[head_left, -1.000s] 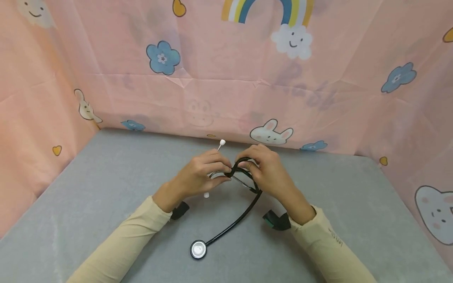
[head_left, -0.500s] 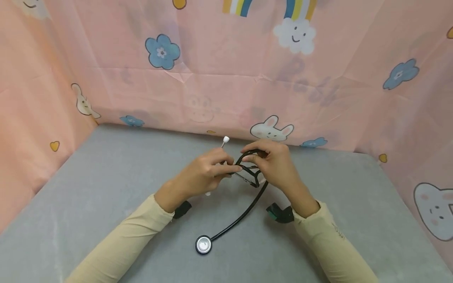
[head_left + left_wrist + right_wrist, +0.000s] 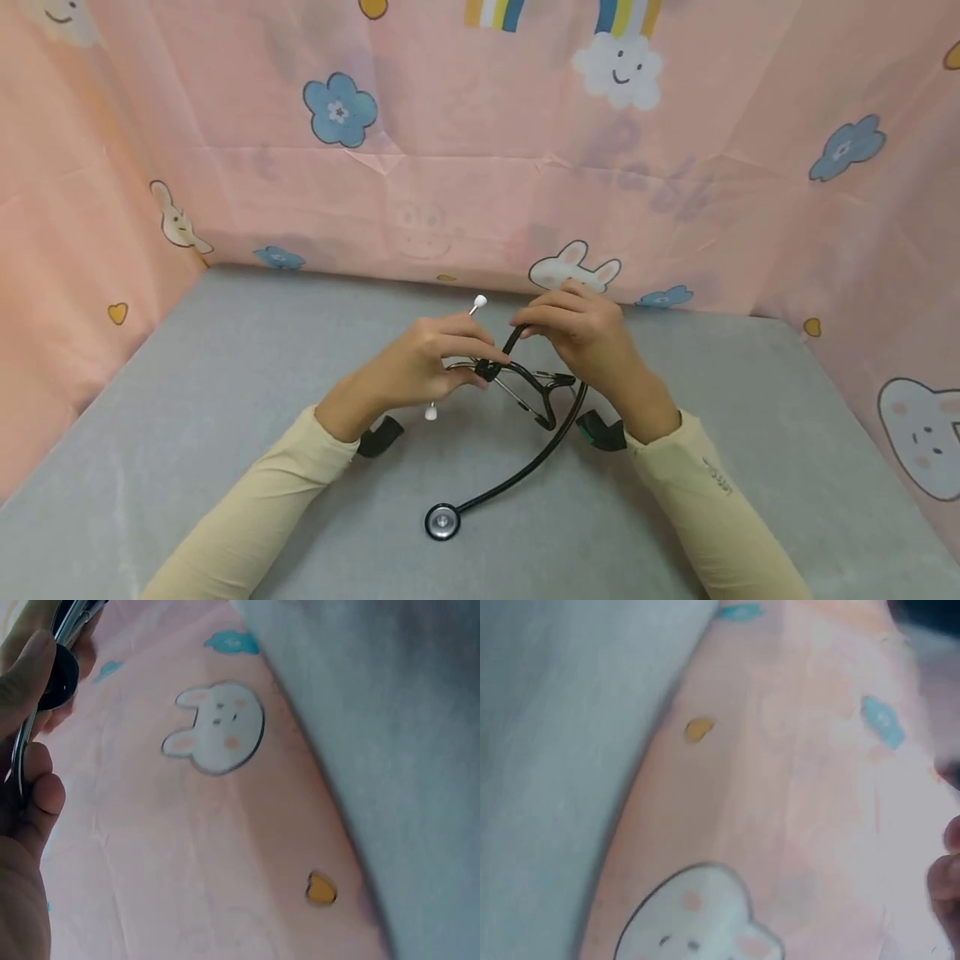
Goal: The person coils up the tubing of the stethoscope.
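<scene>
A black stethoscope [image 3: 542,457] is bunched up between both hands over the grey table. My left hand [image 3: 427,362] pinches the black tubing where it wraps round the metal ear tubes; white eartips [image 3: 480,301] stick out above and below that hand. My right hand [image 3: 588,333] grips the tubing higher up and to the right, its fingertips partly covering it. From there the rest of the tubing curves down to the round chest piece [image 3: 442,522], near the front of the table. In the left wrist view, fingers and thumb [image 3: 22,690] close round a dark tubing coil [image 3: 61,679].
The grey table [image 3: 225,375] meets a pink patterned curtain [image 3: 465,200] at the back and sides. Black wrist-camera mounts [image 3: 602,432] hang under both wrists.
My right hand has moved up and to the right, drawing the tubing straighter between the hands. The left fingers have shifted on the wrap. The chest piece has slid slightly right.
</scene>
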Action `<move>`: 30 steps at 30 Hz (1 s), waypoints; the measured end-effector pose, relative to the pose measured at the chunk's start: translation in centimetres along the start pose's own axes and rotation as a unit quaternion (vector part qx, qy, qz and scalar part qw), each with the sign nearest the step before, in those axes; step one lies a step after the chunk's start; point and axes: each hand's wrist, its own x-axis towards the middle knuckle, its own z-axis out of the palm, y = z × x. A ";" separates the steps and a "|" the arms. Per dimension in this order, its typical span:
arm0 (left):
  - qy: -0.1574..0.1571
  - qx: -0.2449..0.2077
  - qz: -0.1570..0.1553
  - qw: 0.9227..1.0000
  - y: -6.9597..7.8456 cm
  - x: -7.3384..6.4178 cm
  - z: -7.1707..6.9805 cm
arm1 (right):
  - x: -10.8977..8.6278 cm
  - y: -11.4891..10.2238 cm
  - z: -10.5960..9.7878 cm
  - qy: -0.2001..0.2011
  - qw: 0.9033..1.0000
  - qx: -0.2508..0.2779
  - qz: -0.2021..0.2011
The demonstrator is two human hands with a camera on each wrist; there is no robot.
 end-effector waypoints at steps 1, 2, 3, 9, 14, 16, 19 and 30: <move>0.000 0.002 -0.003 1.000 0.0 0.0 -0.1 | -0.1 0.1 0.0 0.011 0.999 -0.027 -0.014; 0.000 0.004 -0.005 1.000 0.0 0.1 -0.3 | -0.1 0.2 0.0 0.021 0.998 -0.051 -0.026; -0.002 0.008 -0.005 1.000 0.0 0.1 -0.4 | -0.2 0.2 0.0 0.028 0.996 -0.076 -0.038; 0.003 0.003 0.006 1.000 0.6 0.3 -1.3 | -0.3 1.0 0.5 0.090 0.973 -0.186 -0.106; -0.011 0.041 0.018 0.999 1.2 0.5 -1.4 | 0.0 0.6 0.5 0.072 0.977 -0.181 -0.087; -0.022 0.065 0.021 0.997 1.3 0.6 -1.0 | 0.2 -0.3 0.5 0.047 0.983 -0.169 -0.045; -0.018 0.101 0.032 0.994 1.2 0.7 -0.5 | 0.3 -1.6 0.8 0.048 0.988 -0.147 0.008; -0.002 0.194 0.050 0.980 1.5 0.4 1.0 | 0.0 -1.9 2.2 0.114 0.991 -0.056 0.037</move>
